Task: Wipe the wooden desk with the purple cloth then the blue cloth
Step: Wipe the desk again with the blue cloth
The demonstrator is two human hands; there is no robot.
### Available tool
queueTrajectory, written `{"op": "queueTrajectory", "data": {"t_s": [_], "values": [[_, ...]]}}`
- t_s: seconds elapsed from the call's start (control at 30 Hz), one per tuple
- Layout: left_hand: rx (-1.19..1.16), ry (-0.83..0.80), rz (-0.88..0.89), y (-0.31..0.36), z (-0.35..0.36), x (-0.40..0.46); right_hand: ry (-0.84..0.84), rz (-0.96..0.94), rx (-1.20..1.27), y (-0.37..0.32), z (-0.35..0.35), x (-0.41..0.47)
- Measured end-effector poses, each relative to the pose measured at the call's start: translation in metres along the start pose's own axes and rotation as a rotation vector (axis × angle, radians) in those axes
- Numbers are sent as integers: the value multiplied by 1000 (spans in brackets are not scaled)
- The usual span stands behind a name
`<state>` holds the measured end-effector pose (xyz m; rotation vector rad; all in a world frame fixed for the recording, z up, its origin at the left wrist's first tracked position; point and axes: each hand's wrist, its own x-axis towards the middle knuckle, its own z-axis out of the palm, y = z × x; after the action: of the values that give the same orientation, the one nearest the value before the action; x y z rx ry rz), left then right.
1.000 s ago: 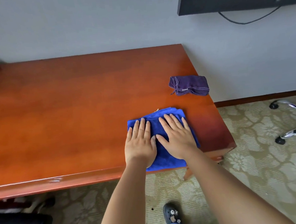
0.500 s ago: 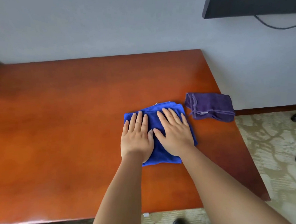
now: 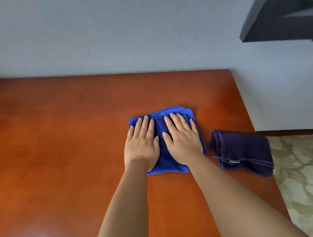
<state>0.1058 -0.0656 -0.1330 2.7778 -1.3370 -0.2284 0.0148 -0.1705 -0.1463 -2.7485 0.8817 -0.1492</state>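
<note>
Two cloths lie on the wooden desk (image 3: 62,151), a broad reddish-brown top that runs back to a grey wall (image 3: 110,29); its right edge slants down beside a patterned carpet (image 3: 305,173). A dark flat screen (image 3: 283,11) hangs on the wall at upper right, only its lower left corner in view. Blue cloth (image 3: 163,162), folded to a rough square of several layers, lies flat on the desk right of centre. Both bare forearms reach in from the bottom edge. Left hand (image 3: 140,145) rests palm down on the left half of the blue cloth, fingers straight and close together, gripping nothing. Right hand (image 3: 183,141) lies palm down on the right half, fingers straight and slightly spread, likewise flat, thumbs of the two hands near each other. Purple cloth (image 3: 244,152), folded and a little rumpled, sits just beside the blue one at the desk's right edge, untouched by either hand, with a small pale tag showing on its near hem.
</note>
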Motion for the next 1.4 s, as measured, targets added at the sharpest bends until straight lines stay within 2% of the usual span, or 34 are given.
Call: {"op": "queueTrajectory", "data": {"t_s": [0.5, 0.67, 0.87, 1.23, 1.4], "values": [[-8, 5, 136, -22, -22, 177, -4, 138, -77, 24, -7, 163], [-4, 6, 141, -22, -23, 203, -1, 142, -78, 34, -8, 191], [12, -1, 142, -20, -23, 185, -24, 135, -59, 31, -11, 170], [19, -21, 110, -4, -12, 63, -30, 92, -52, 15, -7, 51], [19, -29, 106, 1, -12, 46, -23, 93, -31, 14, -6, 32]]}}
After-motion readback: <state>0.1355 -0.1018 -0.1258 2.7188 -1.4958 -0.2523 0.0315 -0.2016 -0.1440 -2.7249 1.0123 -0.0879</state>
